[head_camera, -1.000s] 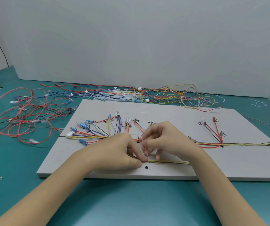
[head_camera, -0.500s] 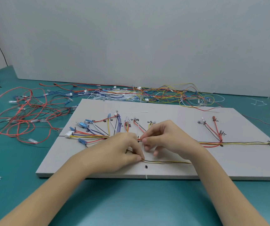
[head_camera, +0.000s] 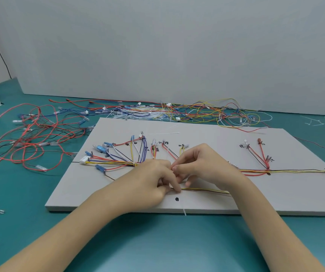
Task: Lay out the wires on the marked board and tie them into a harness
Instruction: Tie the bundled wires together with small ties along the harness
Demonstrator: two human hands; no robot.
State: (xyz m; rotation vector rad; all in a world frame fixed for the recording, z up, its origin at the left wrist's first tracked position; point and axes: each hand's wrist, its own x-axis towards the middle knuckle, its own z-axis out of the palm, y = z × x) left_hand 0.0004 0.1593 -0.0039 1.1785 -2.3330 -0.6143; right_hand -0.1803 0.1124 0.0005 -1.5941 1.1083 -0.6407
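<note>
Hiding the wires [head_camera: 203, 190] mid-board [head_camera: 206, 205]: left hand [head_camera: 150, 180] & right hand [head_camera: 201, 163].

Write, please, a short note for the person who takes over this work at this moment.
Left hand and right hand both pinch the wire bundle at the middle of the marked board.
Done: branches are fanned out to their marks on the left and right; a white connector lies at the left end.
Left: tie the trunk; a white cable tie lies at the board's far side. Spare wires lie behind.

Bare board [head_camera: 206, 203] front, wire tangle [head_camera: 177, 112] behind
</note>
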